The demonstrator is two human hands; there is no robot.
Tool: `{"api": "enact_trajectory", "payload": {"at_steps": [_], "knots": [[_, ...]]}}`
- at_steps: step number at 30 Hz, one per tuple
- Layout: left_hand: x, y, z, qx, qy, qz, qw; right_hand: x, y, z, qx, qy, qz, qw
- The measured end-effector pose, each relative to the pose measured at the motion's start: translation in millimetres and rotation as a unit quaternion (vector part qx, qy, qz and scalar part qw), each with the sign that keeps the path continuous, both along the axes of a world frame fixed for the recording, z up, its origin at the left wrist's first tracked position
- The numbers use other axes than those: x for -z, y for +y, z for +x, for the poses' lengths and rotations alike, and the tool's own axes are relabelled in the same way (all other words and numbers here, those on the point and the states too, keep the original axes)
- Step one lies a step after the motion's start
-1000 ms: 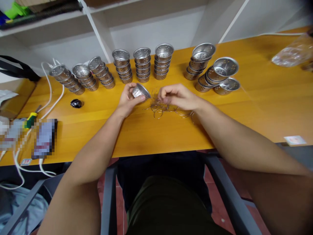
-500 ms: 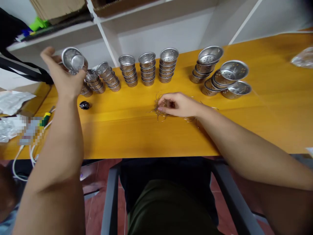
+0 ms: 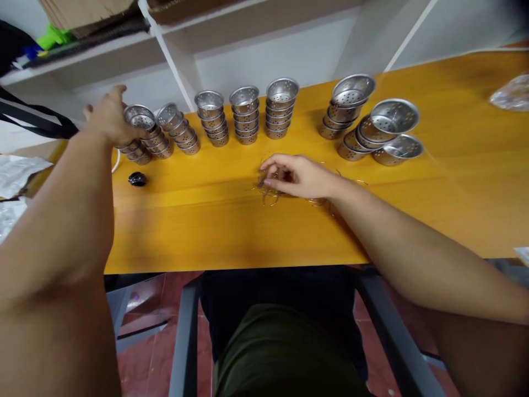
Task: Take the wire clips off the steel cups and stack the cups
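Note:
My left hand reaches over the far left of the table, fingers spread, its thumb by a perforated metal cup that tops a leaning stack. Partly behind that hand, another stack of cups shows only its lower part. My right hand rests at mid-table with fingers loosely curled and the thumb and index tips apart. Beneath and around its fingertips lie thin curved wires, with more wire under the wrist. Whether a wire touches the inner fingers is hidden.
Several nested stacks of cups line the back edge. Wider cups lean together at right, beside a single cup. A small shiny black object lies at left. Clear plastic sits far right; white shelving stands behind.
My left hand has let go of the cup it held up; a cup now tops the leaning stack beside the thumb. My right hand has hardly moved, its fingertips slightly further apart.

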State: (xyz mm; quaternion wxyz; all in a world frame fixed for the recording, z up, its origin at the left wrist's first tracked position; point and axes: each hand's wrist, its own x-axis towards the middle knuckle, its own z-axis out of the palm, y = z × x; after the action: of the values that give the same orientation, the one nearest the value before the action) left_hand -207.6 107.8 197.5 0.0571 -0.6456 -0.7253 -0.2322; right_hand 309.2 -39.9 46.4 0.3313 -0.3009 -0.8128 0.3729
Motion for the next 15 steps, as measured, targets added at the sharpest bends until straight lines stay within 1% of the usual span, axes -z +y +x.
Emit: {"api": "enact_trajectory", "payload": {"at_steps": [1, 2, 4, 6, 8, 10, 11, 13, 15], "knots": [[-4.3, -3.6, 6.5, -0.031, 0.023, -0.042, 0.998, 1.3, 0.1, -0.5, -0.003, 0.001, -0.001, 1.000], [-8.5, -6.0, 11.5, -0.042, 0.038, -0.083, 0.995, 2.5, 0.2, -0.9, -0.004, 0.003, -0.002, 1.000], [-13.7, -5.5, 15.7, -0.030, 0.032, -0.130, 0.990, 4.0, 0.5, -1.0, -0.004, 0.003, -0.005, 1.000], [-12.8, 0.1, 14.2, 0.000, 0.009, -0.137, 0.990, 4.1, 0.6, -0.3, -0.001, -0.001, -0.006, 1.000], [-7.6, 4.5, 12.4, 0.038, -0.030, -0.131, 0.990, 3.0, 0.4, 0.6, 0.003, -0.007, -0.004, 1.000], [-2.5, 2.0, 14.2, 0.061, -0.032, -0.141, 0.988, 1.2, -0.3, 1.0, 0.006, -0.014, -0.003, 1.000], [-1.0, -2.1, 16.2, 0.070, -0.005, -0.159, 0.985, 0.3, -0.9, 1.0, 0.007, -0.016, -0.004, 1.000], [-0.8, -13.2, 20.1, 0.085, 0.090, -0.200, 0.972, -1.4, -2.1, 0.5, 0.009, -0.022, -0.008, 1.000], [-2.1, -21.5, 19.7, 0.081, 0.160, -0.227, 0.957, -2.7, -3.3, -0.1, 0.013, -0.026, -0.012, 1.000]]}}
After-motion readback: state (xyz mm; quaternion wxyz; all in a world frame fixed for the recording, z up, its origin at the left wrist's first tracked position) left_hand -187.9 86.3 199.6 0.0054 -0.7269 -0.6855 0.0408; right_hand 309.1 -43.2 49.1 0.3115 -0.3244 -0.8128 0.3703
